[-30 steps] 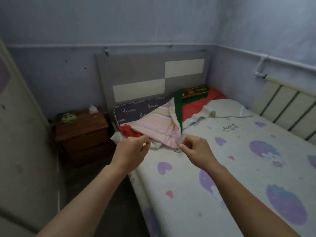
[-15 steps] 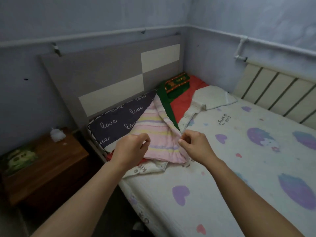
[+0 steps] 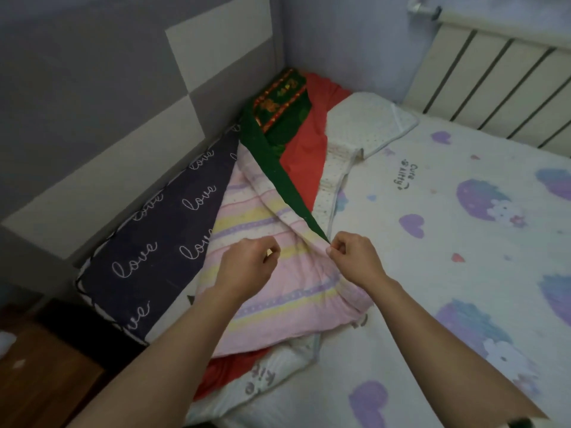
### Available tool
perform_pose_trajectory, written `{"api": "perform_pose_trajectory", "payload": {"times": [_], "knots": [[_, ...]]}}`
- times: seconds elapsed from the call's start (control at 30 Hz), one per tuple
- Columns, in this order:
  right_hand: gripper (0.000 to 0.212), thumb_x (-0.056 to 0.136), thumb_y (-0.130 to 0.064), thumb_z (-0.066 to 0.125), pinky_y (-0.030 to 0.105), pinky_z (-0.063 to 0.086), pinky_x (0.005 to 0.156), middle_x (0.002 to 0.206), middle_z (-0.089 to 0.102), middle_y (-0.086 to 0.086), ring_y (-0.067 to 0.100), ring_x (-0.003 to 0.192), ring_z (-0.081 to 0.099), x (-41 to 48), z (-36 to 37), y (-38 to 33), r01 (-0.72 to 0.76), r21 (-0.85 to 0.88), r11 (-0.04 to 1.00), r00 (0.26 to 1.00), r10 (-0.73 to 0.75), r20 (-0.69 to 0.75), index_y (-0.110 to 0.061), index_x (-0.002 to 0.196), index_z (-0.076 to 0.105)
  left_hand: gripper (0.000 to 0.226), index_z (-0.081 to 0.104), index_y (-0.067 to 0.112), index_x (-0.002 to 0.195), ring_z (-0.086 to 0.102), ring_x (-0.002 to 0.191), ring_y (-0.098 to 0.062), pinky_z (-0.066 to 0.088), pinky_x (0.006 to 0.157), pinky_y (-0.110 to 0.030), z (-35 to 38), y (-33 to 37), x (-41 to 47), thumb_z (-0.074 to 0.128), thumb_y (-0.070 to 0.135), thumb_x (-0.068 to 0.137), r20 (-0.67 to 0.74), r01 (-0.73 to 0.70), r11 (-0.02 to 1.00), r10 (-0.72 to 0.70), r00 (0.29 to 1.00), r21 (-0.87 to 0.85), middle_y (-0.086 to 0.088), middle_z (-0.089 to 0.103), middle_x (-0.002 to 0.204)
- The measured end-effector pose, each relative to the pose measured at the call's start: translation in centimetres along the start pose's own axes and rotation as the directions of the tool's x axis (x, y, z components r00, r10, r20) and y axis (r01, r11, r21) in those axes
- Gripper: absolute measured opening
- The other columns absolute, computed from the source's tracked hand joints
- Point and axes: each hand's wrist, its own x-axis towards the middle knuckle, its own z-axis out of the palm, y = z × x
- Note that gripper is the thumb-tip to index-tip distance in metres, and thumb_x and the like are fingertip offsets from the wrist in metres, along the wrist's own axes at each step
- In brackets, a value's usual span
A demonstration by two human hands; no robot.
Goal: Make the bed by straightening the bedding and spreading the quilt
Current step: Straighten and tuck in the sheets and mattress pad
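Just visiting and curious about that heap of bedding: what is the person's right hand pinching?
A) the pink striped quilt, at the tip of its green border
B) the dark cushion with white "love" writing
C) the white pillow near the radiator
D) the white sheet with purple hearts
A: the right hand pinches a raised fold of the pink striped quilt just where the dark green border tapers to its tip.

Both bare forearms reach forward side by side. The left hand [image 3: 247, 268] is curled, thumb near forefinger; whether it grips cloth cannot be told. The right hand [image 3: 355, 261] pinches a fold of the quilt [image 3: 293, 299] between thumb and curled fingers.
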Motion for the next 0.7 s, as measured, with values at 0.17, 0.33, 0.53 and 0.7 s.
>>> {"api": "perform_pose_trajectory", "payload": {"times": [0.17, 0.33, 0.53, 0.7], "knots": [[0.012, 0.087, -0.026, 0.062, 0.035, 0.051, 0.07, 0.089, 0.062, 0.002, 0.021, 0.081, 0.059, 4.8, 3.9, 3.9, -0.094, -0.094, 0.991, 0.994, 0.098, 0.038, -0.014, 0.087, 0.059, 0.012, 0.066, 0.02, 0.095, 0.054, 0.06, -0.015, 0.038, 0.054, -0.026, 6.6, -3.1, 7.3, 0.055, 0.025, 0.093, 0.097, 0.111, 0.989, -0.102, 0.99, -0.1, 0.012, 0.05, 0.056], [0.063, 0.076, -0.045, 0.069, 0.039, 0.041, 0.089, 0.121, 0.049, 0.006, 0.027, 0.108, 0.048, 7.1, 8.6, 8.5, -0.108, -0.425, 0.899, 0.972, 0.184, 0.144, -0.018, 0.127, 0.043, 0.021, 0.061, 0.019, 0.112, 0.06, 0.072, -0.023, 0.048, 0.064, -0.031, 13.9, -5.2, 12.7, 0.052, 0.024, 0.094, 0.218, 0.242, 0.95, -0.198, 0.956, -0.196, -0.002, 0.063, 0.08], [0.063, 0.081, -0.024, 0.067, 0.036, 0.043, 0.073, 0.119, 0.048, 0.01, 0.031, 0.1, 0.056, 8.7, 13.5, 12.4, -0.12, -0.457, 0.881, 0.979, 0.182, 0.093, -0.014, 0.134, 0.034, 0.048, 0.035, 0.022, 0.145, 0.049, 0.124, -0.031, 0.038, 0.1, -0.035, 21.7, -5.9, 16.6, 0.044, 0.024, 0.098, 0.294, 0.315, 0.905, -0.23, 0.928, -0.286, -0.009, 0.051, 0.138], [0.036, 0.086, -0.015, 0.054, 0.033, 0.039, 0.064, 0.113, 0.054, 0.011, 0.035, 0.088, 0.06, 7.8, 14.7, 12.5, -0.074, -0.337, 0.939, 0.984, 0.124, 0.129, -0.01, 0.12, 0.041, 0.06, 0.024, 0.025, 0.15, 0.037, 0.135, -0.028, 0.035, 0.11, -0.041, 24.9, -5.8, 18.5, 0.047, 0.022, 0.095, 0.345, 0.413, 0.809, -0.279, 0.896, -0.418, -0.002, 0.035, 0.152]]}}
